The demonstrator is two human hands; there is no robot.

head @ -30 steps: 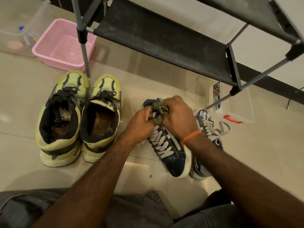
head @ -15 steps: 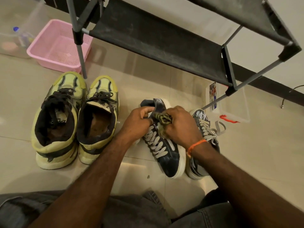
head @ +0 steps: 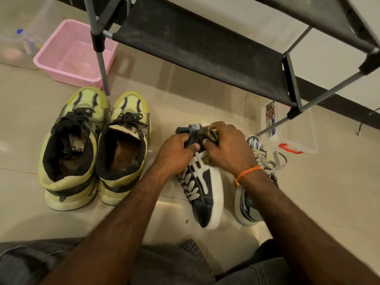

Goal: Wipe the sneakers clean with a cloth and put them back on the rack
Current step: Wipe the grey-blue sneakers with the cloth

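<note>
The black shoe rack (head: 197, 46) stands over the tiled floor (head: 205, 99), its shelf bare. Left of centre sits a pair of yellow sneakers (head: 94, 149), toes toward the rack, side by side and touching. The navy sneaker (head: 205, 194) lies on the floor in front of the person, long axis running from its heel near the rack to its toe pointing back at the person. The left hand (head: 176, 151) grips its collar at the heel end, thumb curled over the edge. The right hand (head: 228, 147) clenches a crumpled olive cloth (head: 209, 133) against the heel. A second navy sneaker (head: 250, 202) rests just beside it under the right wrist.
</note>
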